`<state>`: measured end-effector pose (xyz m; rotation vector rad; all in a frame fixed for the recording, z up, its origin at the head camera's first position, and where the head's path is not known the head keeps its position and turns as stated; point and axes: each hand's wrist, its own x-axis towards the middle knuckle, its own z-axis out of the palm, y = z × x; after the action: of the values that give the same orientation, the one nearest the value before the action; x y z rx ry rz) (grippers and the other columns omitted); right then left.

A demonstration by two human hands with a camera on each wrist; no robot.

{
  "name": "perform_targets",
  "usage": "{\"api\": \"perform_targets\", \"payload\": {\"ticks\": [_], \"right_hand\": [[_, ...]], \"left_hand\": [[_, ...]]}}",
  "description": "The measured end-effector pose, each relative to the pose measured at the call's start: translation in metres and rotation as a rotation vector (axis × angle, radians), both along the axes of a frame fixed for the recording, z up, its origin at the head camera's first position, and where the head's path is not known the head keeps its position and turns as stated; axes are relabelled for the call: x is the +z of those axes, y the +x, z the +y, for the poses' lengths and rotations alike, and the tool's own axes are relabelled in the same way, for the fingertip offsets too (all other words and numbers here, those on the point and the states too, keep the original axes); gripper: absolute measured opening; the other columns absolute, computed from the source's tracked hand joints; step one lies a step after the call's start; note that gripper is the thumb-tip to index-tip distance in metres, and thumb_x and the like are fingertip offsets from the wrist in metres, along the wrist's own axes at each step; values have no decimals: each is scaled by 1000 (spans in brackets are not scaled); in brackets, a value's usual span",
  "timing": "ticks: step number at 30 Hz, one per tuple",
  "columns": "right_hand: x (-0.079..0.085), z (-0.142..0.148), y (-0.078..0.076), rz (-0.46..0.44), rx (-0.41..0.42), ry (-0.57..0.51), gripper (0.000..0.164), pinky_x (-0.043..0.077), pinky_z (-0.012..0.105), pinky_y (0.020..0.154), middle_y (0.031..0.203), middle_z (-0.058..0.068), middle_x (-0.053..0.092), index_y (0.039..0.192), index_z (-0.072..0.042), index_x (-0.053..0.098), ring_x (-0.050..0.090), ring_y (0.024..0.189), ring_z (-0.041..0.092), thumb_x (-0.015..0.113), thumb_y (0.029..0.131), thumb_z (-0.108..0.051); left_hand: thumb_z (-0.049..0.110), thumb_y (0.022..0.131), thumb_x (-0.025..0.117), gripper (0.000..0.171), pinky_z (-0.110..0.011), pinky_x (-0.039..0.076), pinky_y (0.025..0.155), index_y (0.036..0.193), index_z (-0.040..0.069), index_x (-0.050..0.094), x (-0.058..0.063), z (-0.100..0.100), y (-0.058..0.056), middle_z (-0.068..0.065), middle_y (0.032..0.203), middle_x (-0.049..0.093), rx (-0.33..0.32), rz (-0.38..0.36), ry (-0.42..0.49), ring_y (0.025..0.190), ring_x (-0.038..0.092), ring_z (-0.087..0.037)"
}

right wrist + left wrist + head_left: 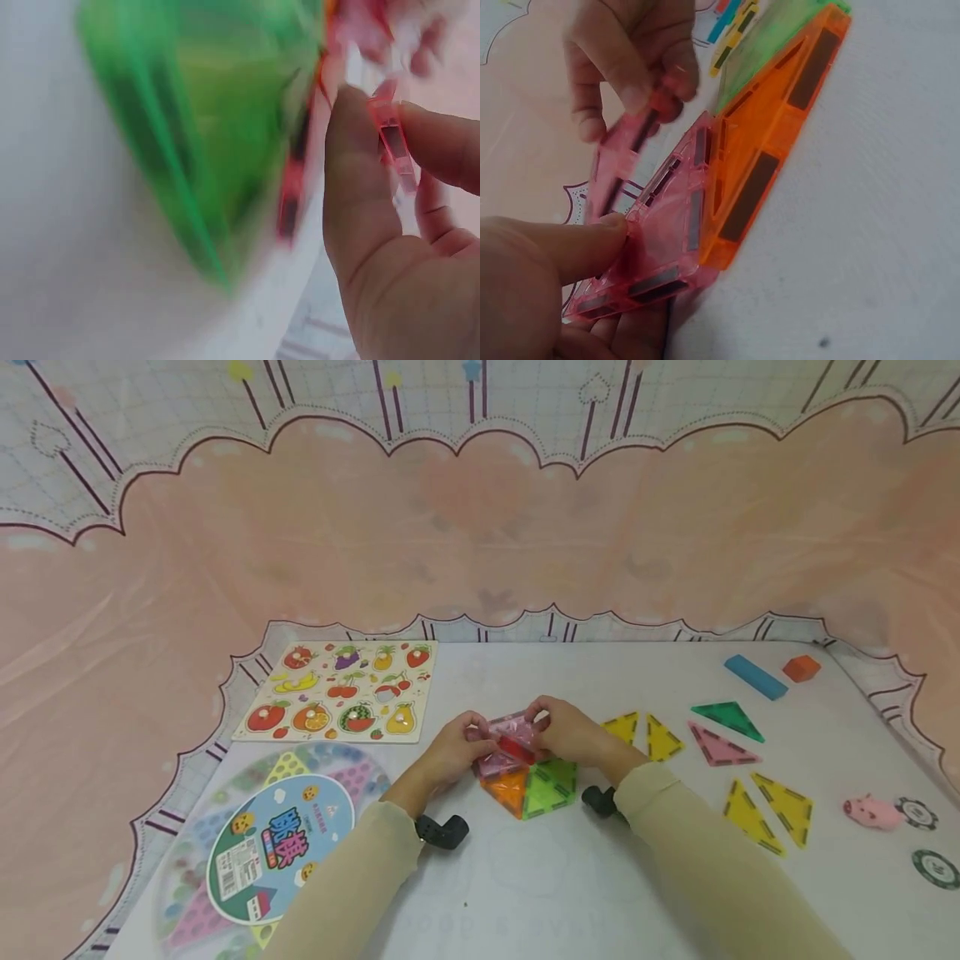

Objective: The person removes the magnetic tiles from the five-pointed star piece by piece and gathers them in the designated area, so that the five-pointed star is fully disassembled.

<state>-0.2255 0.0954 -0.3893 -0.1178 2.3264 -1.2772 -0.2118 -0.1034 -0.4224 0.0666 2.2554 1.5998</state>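
Pink translucent triangle tile (667, 232), dark magnet strips along its edges, sits mid-table (525, 877) against an orange triangle tile (769, 142). We see left hand (453, 752) pinching it, thumb over, fingers under. Right hand (573, 735) pinches a second pink tile (394, 139), tilted, thumb and fingertips nearly closed. All glossy plastic, bevelled; green tilework (551, 789) adjoins orange.
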Motion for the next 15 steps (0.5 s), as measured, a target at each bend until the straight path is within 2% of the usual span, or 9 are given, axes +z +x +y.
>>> {"api": "perform_targets", "payload": {"ticks": [4,10,15], "right_hand": [[6,18,-13,-9,-56,-78,35,50,30,69,103,14,49,114,-9,46,55,78,24,56,83,1],[11,45,-32,66,-98,27,32,49,32,72,106,14,50,117,-6,47,55,77,22,54,86,-6],[10,66,-45,78,-108,75,35,48,31,76,113,15,47,121,-6,47,53,85,24,54,87,-9]], "left_hand": [[16,84,62,19,-25,41,57,98,11,49,1,-1,0,-8,90,54,0,4,-11,74,48,-20],[16,84,62,16,-25,41,58,94,13,50,-1,-1,0,-6,90,55,3,20,-47,73,49,-21],[16,85,62,15,-26,42,59,94,13,51,-3,0,0,-7,89,56,1,28,-50,73,50,-20]]}}
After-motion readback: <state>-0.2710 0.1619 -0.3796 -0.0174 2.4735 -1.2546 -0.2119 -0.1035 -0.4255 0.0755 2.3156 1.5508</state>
